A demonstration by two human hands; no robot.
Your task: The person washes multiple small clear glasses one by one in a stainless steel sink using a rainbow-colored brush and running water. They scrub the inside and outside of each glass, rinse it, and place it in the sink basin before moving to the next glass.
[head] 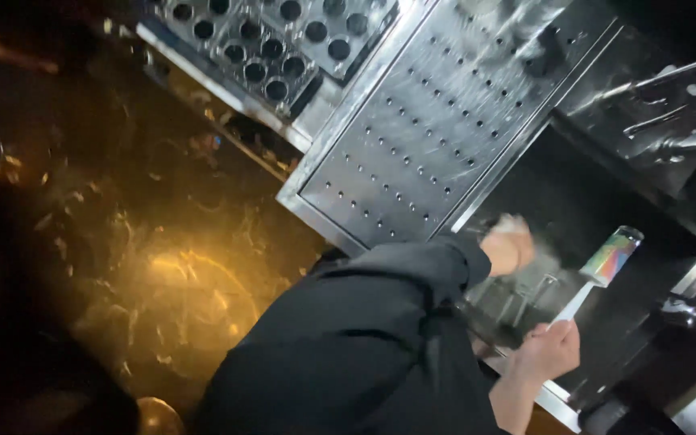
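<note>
Two hands work over a dark sink beside a perforated steel drainboard.

The right hand [548,348] is closed around the white handle of a brush [603,266] whose head is striped in rainbow colours, held out over the sink [590,201] and pointing up and away from the person. The left hand [509,246], coming out of a dark sleeve [412,274], is blurred over the sink's near-left corner (I cannot tell whether its fingers are spread or closed, or what they grip). Just left of it lies the drainboard [428,137], shiny and dotted with rows of holes. Beyond that, a rack [259,40] of round dark holes sits at the top. A tap [670,80] shows at the upper right.
</note>
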